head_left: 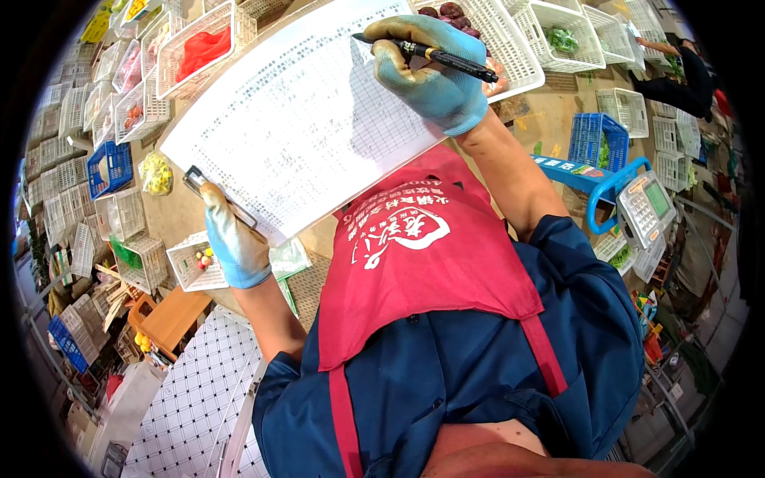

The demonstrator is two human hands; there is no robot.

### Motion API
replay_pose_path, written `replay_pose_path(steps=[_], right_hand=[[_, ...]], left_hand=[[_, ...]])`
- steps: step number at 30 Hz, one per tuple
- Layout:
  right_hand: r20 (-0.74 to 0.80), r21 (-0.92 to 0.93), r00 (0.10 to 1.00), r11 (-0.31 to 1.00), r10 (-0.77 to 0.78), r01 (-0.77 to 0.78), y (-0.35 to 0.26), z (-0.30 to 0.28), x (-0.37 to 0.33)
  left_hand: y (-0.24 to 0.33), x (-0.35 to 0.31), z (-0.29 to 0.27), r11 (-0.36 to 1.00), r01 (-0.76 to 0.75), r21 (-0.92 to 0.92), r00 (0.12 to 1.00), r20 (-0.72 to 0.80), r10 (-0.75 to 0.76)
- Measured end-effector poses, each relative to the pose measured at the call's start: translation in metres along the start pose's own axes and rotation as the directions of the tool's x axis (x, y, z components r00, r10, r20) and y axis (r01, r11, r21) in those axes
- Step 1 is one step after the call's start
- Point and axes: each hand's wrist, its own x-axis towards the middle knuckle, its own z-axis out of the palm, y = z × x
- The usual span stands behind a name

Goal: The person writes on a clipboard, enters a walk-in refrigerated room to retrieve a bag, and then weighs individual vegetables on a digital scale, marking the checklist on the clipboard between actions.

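Head view: we log one moment, reading left to right.
Left hand (236,248): gloved in blue, closed on the lower left corner of the clipboard (209,188), fingers wrapped at the metal clip.
Sheet (303,119): white printed form with rows and columns, clipped to the board; we see it tilted, its long axis running from the left hand at lower left up toward the upper right.
Right hand (430,72): blue glove, closed around the pen, resting on the sheet's upper right part.
Pen (434,56): black, lying nearly level across the fingers; its tip points left and touches or sits just above the sheet, its cap end sticks out to the right.
Key relation: we note the unfilled rows lie left of and below the pen tip; the right hand is the nearer one to them.
Right of hands: white crates (558,32) with produce, a blue crate (594,139), a scale (645,209).
Body: red apron (430,263) over blue shirt.
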Motion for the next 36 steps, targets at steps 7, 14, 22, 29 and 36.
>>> replay_pose_path(steps=[7,14,22,29,36], right_hand=[[-0.012,-0.081,0.999,0.996,-0.041,0.040,-0.002,0.000,-0.001],[-0.024,-0.224,0.999,0.974,-0.044,0.038,-0.013,-0.010,0.006],[-0.050,0.285,0.975,0.939,0.217,-0.195,-0.004,-0.009,0.003],[-0.084,0.405,0.924,0.860,0.374,-0.311,-0.012,-0.036,-0.003],[-0.213,0.279,0.882,0.891,0.420,-0.357,0.017,-0.059,-0.015]], left_hand=[[0.002,-0.001,-0.002,0.999,0.025,-0.020,1.000,-0.010,-0.025],[0.005,-0.005,0.004,1.000,-0.006,0.031,1.000,-0.012,0.006],[0.008,-0.002,0.008,0.999,-0.004,0.050,1.000,0.018,0.003],[0.006,0.005,0.006,0.999,0.026,-0.028,1.000,0.015,-0.026],[0.007,0.010,0.009,0.998,0.059,-0.029,0.998,-0.017,-0.059]])
